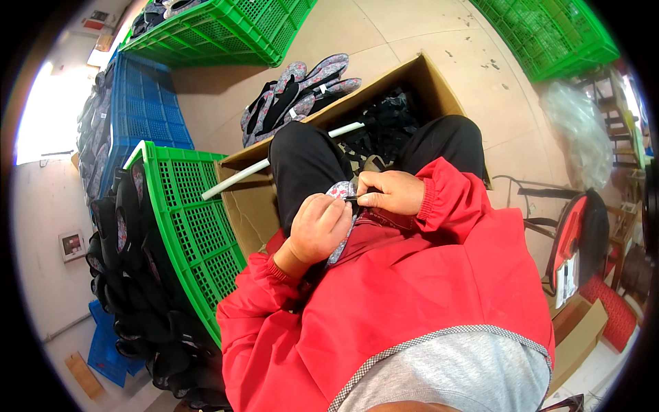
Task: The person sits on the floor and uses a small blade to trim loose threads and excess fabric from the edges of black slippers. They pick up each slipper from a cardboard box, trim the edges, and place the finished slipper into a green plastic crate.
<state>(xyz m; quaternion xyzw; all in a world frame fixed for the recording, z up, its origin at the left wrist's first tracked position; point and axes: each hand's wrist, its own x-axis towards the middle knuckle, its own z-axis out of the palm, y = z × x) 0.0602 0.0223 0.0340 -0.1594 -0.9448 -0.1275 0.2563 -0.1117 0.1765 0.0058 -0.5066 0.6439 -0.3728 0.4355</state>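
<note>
Over my lap I have a floral-patterned cloth piece (340, 190), which looks like a shoe or slipper, with a small black strap (351, 199) on it. My left hand (319, 225) is closed on its near left side, thumb and fingers pinched together. From the right, my right hand (390, 192) pinches the black strap close to the left fingertips. Much of the shoe is hidden under my hands and against my red smock. Between my knees stands a cardboard box (439, 89) with black strap-like pieces (384, 123) inside.
A white tube (235, 180) lies across the box. Beyond it, floral and black shoes (295, 93) are piled. Left stand a green crate (199, 206), black shoes (130, 275) and a blue crate (147, 103). More green crates (226, 31) are farther off; a red-and-black chair (580, 237) is right.
</note>
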